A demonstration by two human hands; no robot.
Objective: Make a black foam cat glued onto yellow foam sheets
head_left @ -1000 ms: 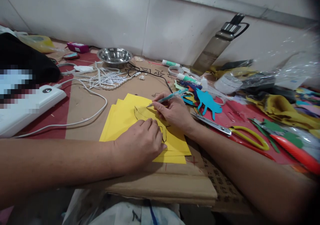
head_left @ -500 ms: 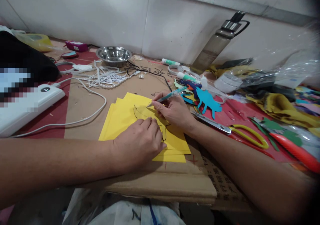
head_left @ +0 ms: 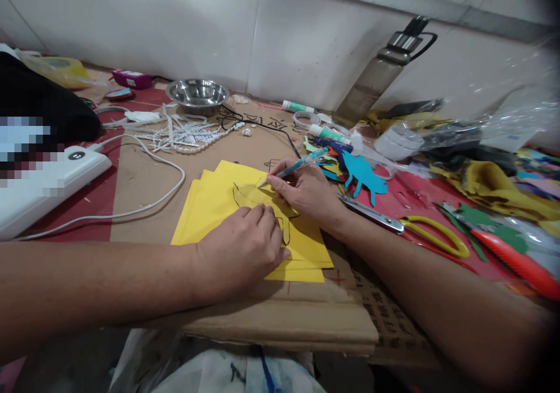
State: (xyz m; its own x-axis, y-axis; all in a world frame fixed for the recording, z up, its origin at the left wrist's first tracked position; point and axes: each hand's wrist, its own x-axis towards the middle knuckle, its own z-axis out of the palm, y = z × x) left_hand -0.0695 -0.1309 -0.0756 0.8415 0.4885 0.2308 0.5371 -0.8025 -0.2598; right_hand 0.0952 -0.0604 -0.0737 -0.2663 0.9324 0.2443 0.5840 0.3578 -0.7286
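Observation:
My right hand point(head_left: 306, 188) is closed around a pale blue pen point(head_left: 301, 162). The pen's tip meets the top sheet of a stack of yellow paper point(head_left: 207, 197), close to a thin dark line. Black outlines point(head_left: 286, 232) of a curved shape are drawn on that sheet, partly covered by my hands. Lower down, my left hand point(head_left: 245, 244) presses on the same sheet, its fingers bent and held together with the thumb out to the right. The stack lies slightly fanned on brown cardboard point(head_left: 144, 177).
To the right lie a blue animal-shaped cutout point(head_left: 364, 177), yellow-handled scissors point(head_left: 433, 235) and an orange-red handled tool point(head_left: 516, 262). Behind stand a metal bowl point(head_left: 199, 94) and a bottle point(head_left: 374, 78). A white power bank point(head_left: 52, 192) with a cable point(head_left: 170, 192) is at left.
The pen tip has moved slightly up and right, and a short dark stroke now shows beside it. My left hand stays pressed in place on the paper.

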